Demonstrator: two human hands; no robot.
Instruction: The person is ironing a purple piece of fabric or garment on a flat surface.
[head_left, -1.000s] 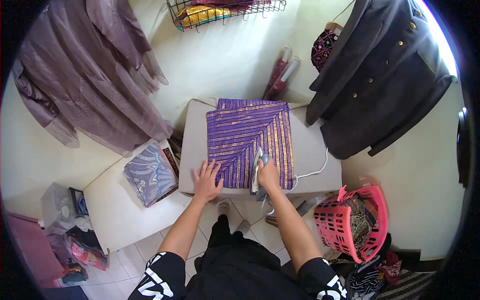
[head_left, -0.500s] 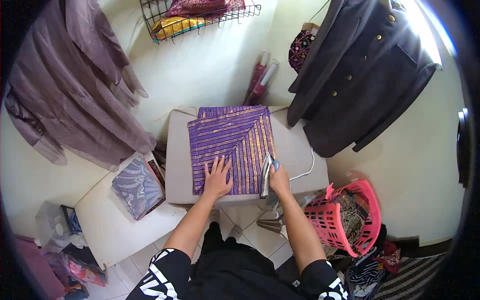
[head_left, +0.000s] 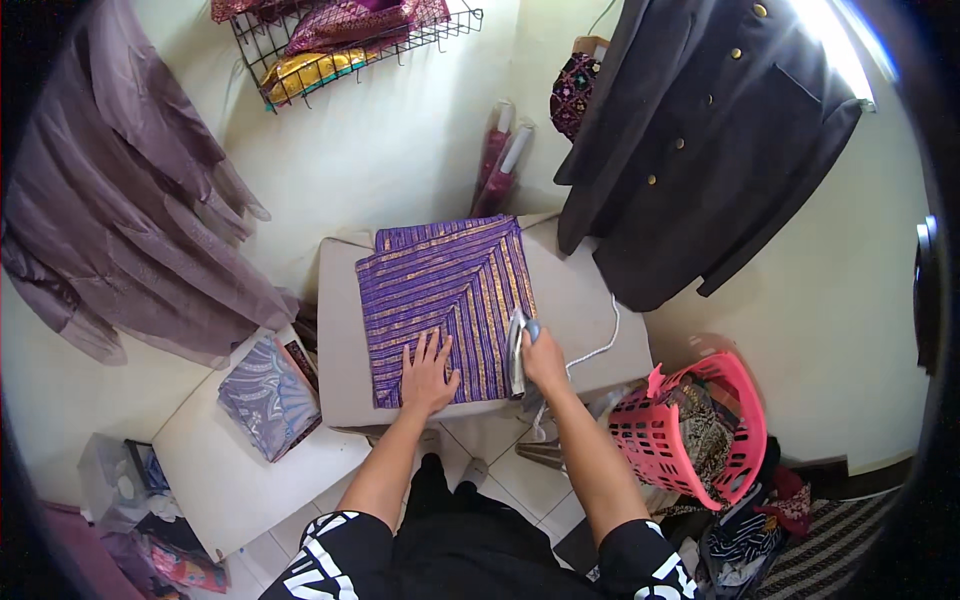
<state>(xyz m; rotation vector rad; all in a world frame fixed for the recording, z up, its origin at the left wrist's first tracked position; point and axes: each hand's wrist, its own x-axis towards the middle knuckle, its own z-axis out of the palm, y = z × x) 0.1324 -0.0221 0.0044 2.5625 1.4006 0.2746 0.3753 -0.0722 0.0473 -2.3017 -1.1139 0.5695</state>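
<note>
A folded purple cloth with gold stripes lies on a grey padded ironing surface. My left hand rests flat on the cloth near its front edge, fingers spread. At the cloth's right edge my right hand is closed around the handle of a clothes iron. The iron's soleplate side faces left, and it looks tilted up on edge; whether it touches the cloth I cannot tell. Its white cord trails over the surface on the right.
A white table with folded patterned fabric is at the left. A pink laundry basket full of cloth stands at the right. A mauve garment and a dark buttoned coat hang on either side. A wire rack is on the wall.
The view has shifted, so most things sit slightly further left. Both hands stay in about the same places on the cloth, with the iron still in the right one.
</note>
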